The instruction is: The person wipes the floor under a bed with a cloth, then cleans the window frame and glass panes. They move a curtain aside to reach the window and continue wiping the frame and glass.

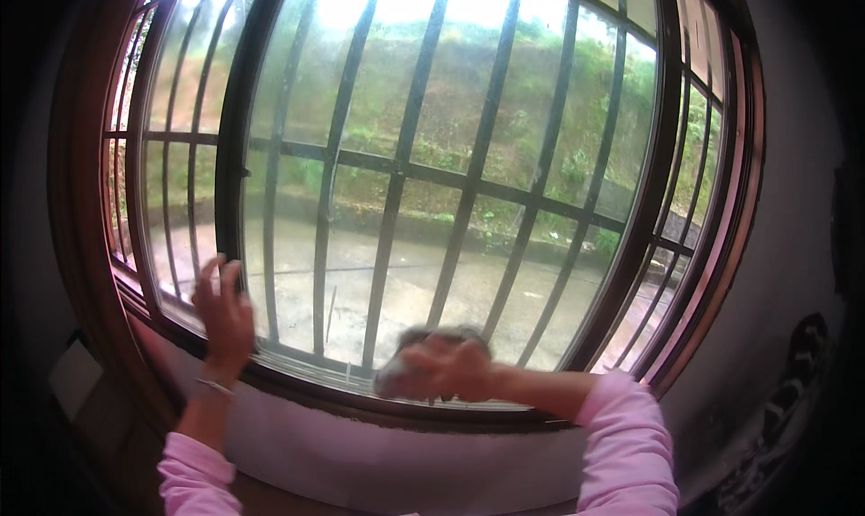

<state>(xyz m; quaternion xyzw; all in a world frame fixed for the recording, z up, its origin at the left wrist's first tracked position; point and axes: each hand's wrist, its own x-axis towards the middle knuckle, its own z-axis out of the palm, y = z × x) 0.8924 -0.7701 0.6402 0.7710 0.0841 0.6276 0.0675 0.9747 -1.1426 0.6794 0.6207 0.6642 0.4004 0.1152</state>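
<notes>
A sliding window pane (432, 245) in a dark frame fills the view before me. My right hand (449, 367) presses a grey, bunched cloth (390, 382) to the bottom of the glass, just above the lower rail. Motion blurs both the hand and the cloth. At the left, my left hand (226, 313) is raised with its fingers apart and nothing in it. It is at the foot of the dark upright window stile (231, 144); whether the fingertips touch the stile I cannot tell.
Metal security bars (412, 127) run behind the glass, with a paved yard (297, 272) and a grassy bank (432, 90) outside. The lower window frame (324, 400) curves below my hands, above a pale wall (405, 455). Dark, unclear shapes (784, 408) hang at the right wall.
</notes>
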